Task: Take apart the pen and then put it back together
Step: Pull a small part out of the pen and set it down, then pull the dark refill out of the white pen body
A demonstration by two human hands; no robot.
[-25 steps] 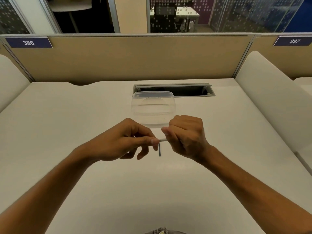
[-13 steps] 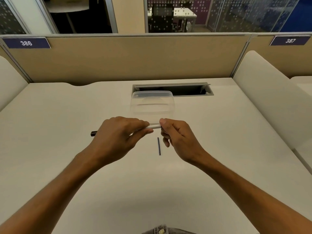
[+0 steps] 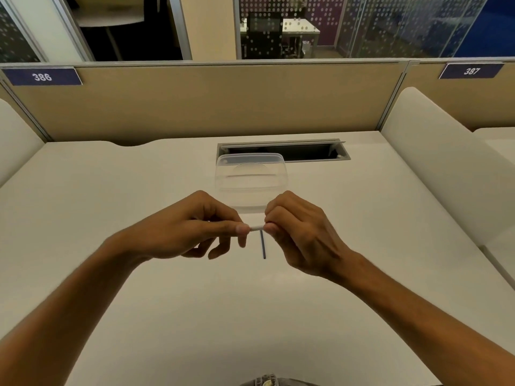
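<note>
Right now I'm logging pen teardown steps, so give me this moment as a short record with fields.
pen barrel: white pen barrel held level between both hands above the desk
left hand: left hand pinches the barrel's left end
right hand: right hand pinches the barrel's right end
refill: thin dark refill lies loose on the desk below the barrel
container: clear plastic container stands behind the hands

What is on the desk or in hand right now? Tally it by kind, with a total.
Hands: 2, left hand and right hand
White pen barrels, pinched between both hands: 1
Dark thin refills lying on the desk: 1
Clear plastic containers: 1
Total: 5
</note>
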